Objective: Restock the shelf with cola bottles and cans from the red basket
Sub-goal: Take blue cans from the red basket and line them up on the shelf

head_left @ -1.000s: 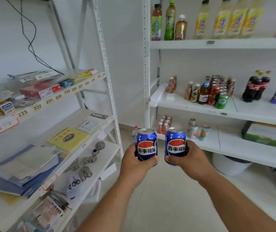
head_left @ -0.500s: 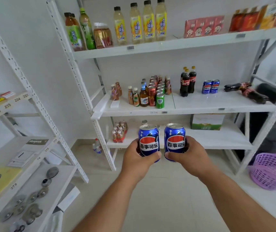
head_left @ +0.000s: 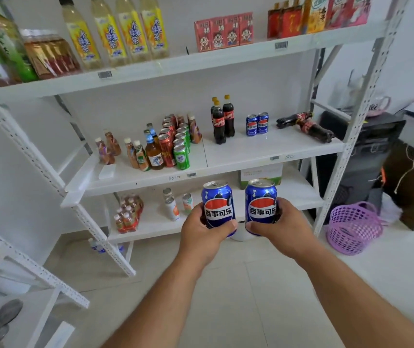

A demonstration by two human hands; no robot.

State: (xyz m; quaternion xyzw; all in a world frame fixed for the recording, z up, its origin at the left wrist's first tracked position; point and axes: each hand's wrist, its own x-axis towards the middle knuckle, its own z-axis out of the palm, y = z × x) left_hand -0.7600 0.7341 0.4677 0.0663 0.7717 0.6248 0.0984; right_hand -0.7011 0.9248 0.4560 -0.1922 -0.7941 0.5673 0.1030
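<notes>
Two blue Pepsi cans were in hand, one each. Left hand [head_left: 202,236] gripped the left can [head_left: 218,204], fingers and thumb wrapped round its lower half. Right hand [head_left: 280,227] gripped the right can [head_left: 260,203] the same way. Both cans were upright, side by side, near each other but not touching, held out in front of the white metal shelf unit [head_left: 271,153], below its middle shelf edge. Both were smooth glossy aluminium cylinders with silver pull-tab tops.

Middle shelf counts:
- 2 matching Pepsi cans [head_left: 257,123] stood upright, touching, near the back.
- 3 cola bottles [head_left: 222,120] stood upright just left of them: dark liquid, red labels, yellow caps.
- 2 cola bottles [head_left: 306,125] lay on their sides at the right end.
- A cluster of red and green cans [head_left: 175,144] stood in rows to the left; exact count unclear.

Top shelf: 4 tall yellow-label tea bottles [head_left: 115,31] in clear plastic, and 4 red rectangular drink cartons [head_left: 223,31].

A purple plastic lattice basket [head_left: 351,228] sat on the floor by the right upright. Shelf posts were perforated white steel.
</notes>
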